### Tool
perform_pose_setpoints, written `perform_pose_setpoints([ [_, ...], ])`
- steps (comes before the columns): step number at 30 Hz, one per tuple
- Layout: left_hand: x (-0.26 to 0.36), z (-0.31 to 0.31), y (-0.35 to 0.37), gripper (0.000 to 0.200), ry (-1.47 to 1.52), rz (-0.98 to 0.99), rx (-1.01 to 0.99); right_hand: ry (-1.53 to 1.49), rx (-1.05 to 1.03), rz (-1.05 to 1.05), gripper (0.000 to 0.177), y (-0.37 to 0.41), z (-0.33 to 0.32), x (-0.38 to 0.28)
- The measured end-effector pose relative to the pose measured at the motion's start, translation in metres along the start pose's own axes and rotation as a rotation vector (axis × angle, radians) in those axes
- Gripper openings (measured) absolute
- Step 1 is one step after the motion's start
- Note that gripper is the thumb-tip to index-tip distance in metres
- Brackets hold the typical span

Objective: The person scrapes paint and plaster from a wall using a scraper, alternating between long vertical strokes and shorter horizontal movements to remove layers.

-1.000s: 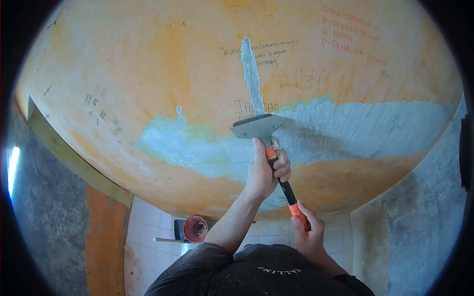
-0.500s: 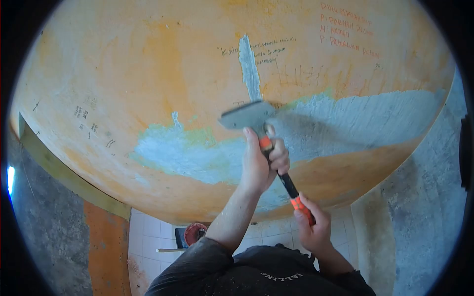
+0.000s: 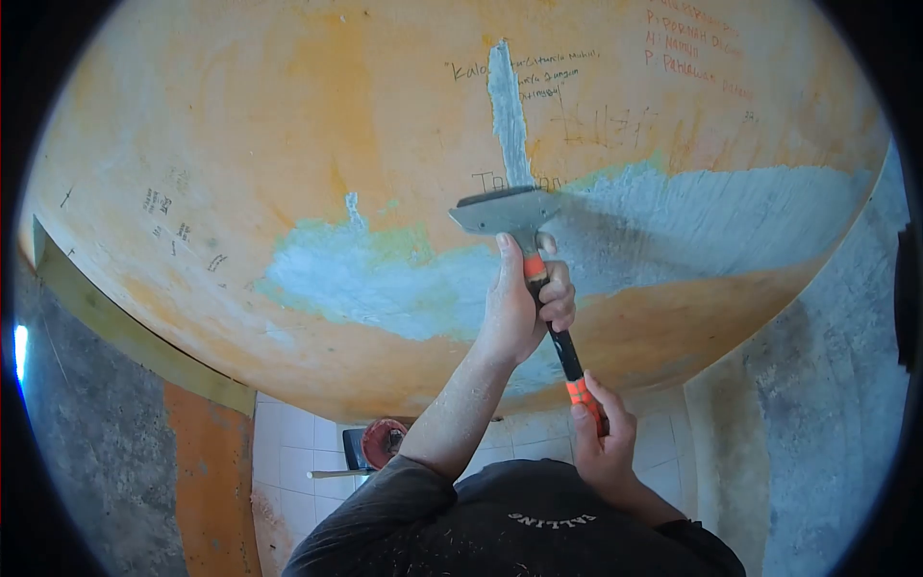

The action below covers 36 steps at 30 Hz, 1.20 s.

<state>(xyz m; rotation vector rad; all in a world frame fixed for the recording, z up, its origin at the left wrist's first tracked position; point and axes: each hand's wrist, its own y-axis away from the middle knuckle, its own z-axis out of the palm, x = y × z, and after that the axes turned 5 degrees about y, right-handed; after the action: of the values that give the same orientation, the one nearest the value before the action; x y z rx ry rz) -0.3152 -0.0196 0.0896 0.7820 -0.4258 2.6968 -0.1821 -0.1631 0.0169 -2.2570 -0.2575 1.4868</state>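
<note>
A long-handled scraper [image 3: 506,213] with a wide grey head and a black and orange handle is held up against the wall [image 3: 240,125]. My left hand [image 3: 524,306] is wrapped round the handle just below the head, its thumb stretched up along it. Lower down, my right hand [image 3: 604,433] grips the orange end of the handle. The blade edge lies at the foot of a narrow bare strip [image 3: 507,115] in the orange paint, over some handwritten letters. To its right spreads a wide pale blue-grey bare patch [image 3: 731,226].
On the tiled floor [image 3: 286,438] below stand a reddish bucket [image 3: 383,442] and a dark tray-like object [image 3: 354,450], with a pale stick [image 3: 336,473] beside them. Rough grey walls [image 3: 96,433] close in on both sides. More handwriting [image 3: 697,48] marks the upper right of the wall.
The scraper, blurred before, is now sharp and sits slightly further right in view. The view itself has shifted a little. Both hands keep the same grip.
</note>
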Motion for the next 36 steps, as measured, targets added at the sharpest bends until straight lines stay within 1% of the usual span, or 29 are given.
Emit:
perform_pose_setpoints([
  [2, -0.003, -0.004, 0.003, 0.056, -0.002, -0.073, 0.059, -0.021, -0.025, 0.040, 0.038, 0.005, -0.001, 0.003],
  [3, -0.002, -0.003, 0.001, 0.056, -0.007, -0.078, 0.051, -0.044, -0.053, 0.079, 0.038, 0.005, 0.000, 0.005],
  [5, 0.001, -0.001, -0.004, 0.056, -0.051, -0.023, -0.015, -0.059, -0.030, 0.076, 0.038, -0.001, 0.004, 0.003],
  [7, 0.005, 0.000, -0.007, 0.056, -0.056, -0.014, -0.040, -0.070, -0.024, 0.086, 0.038, -0.005, 0.006, -0.001],
  [8, 0.006, 0.001, -0.007, 0.056, -0.062, 0.001, -0.065, -0.036, 0.012, 0.041, 0.037, -0.008, 0.006, -0.005],
  [9, 0.005, -0.002, -0.007, 0.057, -0.039, -0.010, -0.048, -0.003, 0.049, -0.008, 0.037, -0.008, 0.006, -0.008],
  [10, 0.000, -0.006, -0.004, 0.057, -0.038, -0.010, -0.049, -0.001, 0.049, -0.008, 0.037, -0.004, 0.006, -0.007],
  [12, -0.008, -0.009, 0.003, 0.058, 0.023, -0.057, 0.062, 0.041, 0.057, -0.073, 0.036, 0.000, 0.004, 0.000],
  [13, -0.008, -0.008, 0.002, 0.058, -0.009, -0.036, 0.045, 0.041, 0.069, -0.085, 0.036, -0.005, 0.005, 0.001],
  [14, -0.004, -0.008, -0.004, 0.058, -0.013, -0.037, 0.035, 0.056, 0.094, -0.140, 0.036, -0.011, 0.005, 0.002],
  [15, 0.002, -0.002, -0.010, 0.058, 0.019, -0.024, -0.021, 0.072, 0.115, -0.191, 0.036, -0.015, 0.005, 0.003],
  [16, 0.009, 0.003, -0.015, 0.058, 0.053, -0.010, -0.072, 0.074, 0.115, -0.190, 0.036, -0.022, 0.005, -0.001],
  [18, 0.019, 0.015, -0.020, 0.058, 0.008, 0.028, -0.075, 0.031, 0.132, -0.160, 0.035, -0.034, 0.004, -0.018],
  [19, 0.021, 0.018, -0.019, 0.058, -0.042, 0.064, -0.087, 0.038, 0.098, -0.095, 0.035, -0.031, 0.003, -0.022],
  [20, 0.018, 0.015, -0.016, 0.058, -0.042, 0.064, -0.090, 0.039, 0.101, -0.097, 0.035, -0.026, 0.004, -0.020],
  [22, 0.004, -0.001, -0.006, 0.058, 0.031, -0.056, 0.003, 0.049, 0.103, -0.105, 0.036, -0.009, 0.009, -0.007],
  [23, -0.001, -0.008, -0.001, 0.059, 0.041, -0.080, 0.022, 0.042, 0.004, 0.066, 0.035, -0.001, 0.004, -0.011],
  [24, 0.002, -0.006, -0.007, 0.059, 0.034, -0.073, 0.008, 0.041, 0.013, 0.050, 0.035, -0.007, 0.006, -0.009],
  [26, 0.004, -0.004, -0.007, 0.059, -0.016, -0.035, -0.020, 0.040, 0.098, -0.092, 0.035, -0.011, 0.011, -0.005],
  [27, 0.009, 0.001, -0.012, 0.059, 0.013, -0.027, -0.046, 0.063, 0.093, -0.098, 0.035, -0.016, 0.010, -0.008],
  [28, 0.014, 0.007, -0.015, 0.059, 0.023, -0.034, -0.029, 0.067, 0.081, -0.081, 0.035, -0.020, 0.010, -0.011],
  [30, 0.022, 0.017, -0.017, 0.059, -0.070, 0.025, -0.085, -0.046, 0.110, -0.076, 0.035, -0.025, 0.011, -0.017],
  [31, 0.021, 0.017, -0.014, 0.055, -0.032, 0.028, -0.107, -0.018, 0.077, -0.124, 0.040, -0.022, 0.011, -0.005],
  [32, 0.019, 0.015, -0.011, 0.055, -0.033, 0.030, -0.109, -0.019, 0.077, -0.126, 0.040, -0.017, 0.009, 0.004],
  [34, 0.012, 0.006, -0.004, 0.048, 0.044, -0.088, -0.155, -0.827, -0.236, 0.315, 0.041, -0.005, 0.009, 0.023],
  [35, 0.008, 0.000, -0.002, 0.042, 0.068, -0.132, -0.207, -0.827, -0.234, 0.309, 0.041, 0.001, 0.018, 0.036],
  [36, 0.006, -0.005, -0.004, 0.042, 0.068, -0.133, -0.207, -1.066, -0.352, 0.357, 0.040, 0.010, 0.030, 0.053],
])
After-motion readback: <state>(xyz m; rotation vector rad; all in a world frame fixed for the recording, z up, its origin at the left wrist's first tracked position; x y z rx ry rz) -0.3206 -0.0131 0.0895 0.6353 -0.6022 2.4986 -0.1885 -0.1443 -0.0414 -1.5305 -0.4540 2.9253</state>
